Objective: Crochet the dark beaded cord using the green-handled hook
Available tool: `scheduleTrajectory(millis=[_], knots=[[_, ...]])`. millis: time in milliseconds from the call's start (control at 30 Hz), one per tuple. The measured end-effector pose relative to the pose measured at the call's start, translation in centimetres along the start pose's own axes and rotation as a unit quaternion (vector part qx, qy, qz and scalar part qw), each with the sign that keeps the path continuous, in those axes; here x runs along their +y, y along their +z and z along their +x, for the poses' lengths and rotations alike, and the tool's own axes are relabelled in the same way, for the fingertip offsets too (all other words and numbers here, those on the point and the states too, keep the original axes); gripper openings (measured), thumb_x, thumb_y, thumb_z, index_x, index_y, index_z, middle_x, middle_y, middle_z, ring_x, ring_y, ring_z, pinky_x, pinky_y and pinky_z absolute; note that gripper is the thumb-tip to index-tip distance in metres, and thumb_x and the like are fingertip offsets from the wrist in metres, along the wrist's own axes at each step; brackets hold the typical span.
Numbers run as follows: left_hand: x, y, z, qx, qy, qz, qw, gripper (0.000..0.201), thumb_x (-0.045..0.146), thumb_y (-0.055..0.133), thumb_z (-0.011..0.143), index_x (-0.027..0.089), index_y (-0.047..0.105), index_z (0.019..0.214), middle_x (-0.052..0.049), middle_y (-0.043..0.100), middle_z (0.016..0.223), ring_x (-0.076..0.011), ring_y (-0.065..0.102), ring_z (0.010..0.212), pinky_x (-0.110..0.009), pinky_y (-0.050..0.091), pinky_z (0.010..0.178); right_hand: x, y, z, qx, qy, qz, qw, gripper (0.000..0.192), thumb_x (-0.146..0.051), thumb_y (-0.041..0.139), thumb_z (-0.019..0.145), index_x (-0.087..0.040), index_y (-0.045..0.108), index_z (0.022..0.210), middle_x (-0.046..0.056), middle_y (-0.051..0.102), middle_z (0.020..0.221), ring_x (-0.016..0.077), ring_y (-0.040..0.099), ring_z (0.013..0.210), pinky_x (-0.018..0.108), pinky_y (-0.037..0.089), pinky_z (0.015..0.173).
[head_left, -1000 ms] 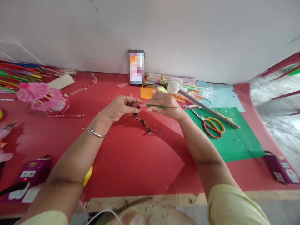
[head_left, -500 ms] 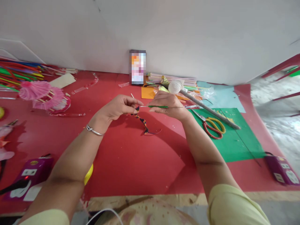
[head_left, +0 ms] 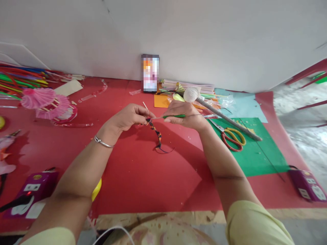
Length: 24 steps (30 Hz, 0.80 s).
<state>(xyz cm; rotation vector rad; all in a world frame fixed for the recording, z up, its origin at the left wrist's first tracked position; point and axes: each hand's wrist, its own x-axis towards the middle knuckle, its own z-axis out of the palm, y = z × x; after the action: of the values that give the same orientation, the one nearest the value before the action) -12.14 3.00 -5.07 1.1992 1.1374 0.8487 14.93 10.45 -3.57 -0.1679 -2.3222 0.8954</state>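
While we are working above the red tabletop point(head_left: 133, 170), we are keeping both hands raised just over it. Our left hand point(head_left: 130, 117) is pinching the top end of the braided cord point(head_left: 155, 132), which is dangling down and to the right with its tail touching the red surface. Our right hand point(head_left: 185, 114) is gripping the green-handled needle point(head_left: 173, 116), its tip meeting the cord right beside our left fingertips. Scissors point(head_left: 231, 136) are lying on the green sheet point(head_left: 255, 153) nearby.
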Motion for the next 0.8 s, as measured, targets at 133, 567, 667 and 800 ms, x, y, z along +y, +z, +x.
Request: scheduleTrajectory(millis=[133, 567, 667, 800], knots=[[0.1, 0.2, -0.1, -0.004, 0.019, 0.021, 1.000, 0.023, 0.016, 0.083, 0.068, 0.019, 0.092, 0.089, -0.006, 0.072, 0.069, -0.0115, 0.054, 0.056, -0.026, 0.039, 0.053, 0.4, 0.9, -0.2, 0.021, 0.065, 0.064, 0.996, 0.030, -0.054, 0.080, 0.101, -0.025, 0.089, 0.095, 0.005, 0.083, 0.085, 0.0184, 0.068, 0.079, 0.038, 0.055, 0.086], [-0.9, 0.3, 0.4, 0.011, 0.040, -0.032, 0.999, 0.037, 0.025, 0.099, 0.069, 0.015, 0.090, 0.103, -0.003, 0.072, 0.072, -0.0108, 0.059, 0.057, -0.024, 0.042, 0.050, 2.1, 4.4, -0.6, 0.135, 0.276, 0.220, 0.926, 0.059, -0.076, 0.077, 0.091, -0.019, 0.079, 0.075, 0.002, 0.074, 0.070, 0.0129, 0.056, 0.064, 0.029, 0.049, 0.064], [-1.4, 0.5, 0.8, 0.014, 0.045, -0.045, 0.998, 0.038, 0.028, 0.101, 0.068, 0.017, 0.090, 0.103, -0.006, 0.076, 0.078, -0.0112, 0.061, 0.060, -0.023, 0.039, 0.049, 2.0, 6.1, -0.2, 0.152, 0.317, 0.347, 0.870, 0.060, -0.080, 0.081, 0.082, -0.020, 0.078, 0.080, 0.000, 0.069, 0.068, 0.0120, 0.054, 0.062, 0.026, 0.043, 0.057], [-1.6, 1.0, 1.0, 0.042, 0.051, -0.057, 0.996, 0.038, 0.027, 0.103, 0.064, 0.017, 0.090, 0.099, -0.007, 0.078, 0.082, -0.0103, 0.060, 0.058, -0.023, 0.036, 0.047, 1.7, 7.3, 0.4, 0.189, 0.340, 0.422, 0.819, 0.061, -0.080, 0.086, 0.075, -0.021, 0.068, 0.077, -0.002, 0.063, 0.067, 0.0109, 0.053, 0.061, 0.024, 0.036, 0.052]])
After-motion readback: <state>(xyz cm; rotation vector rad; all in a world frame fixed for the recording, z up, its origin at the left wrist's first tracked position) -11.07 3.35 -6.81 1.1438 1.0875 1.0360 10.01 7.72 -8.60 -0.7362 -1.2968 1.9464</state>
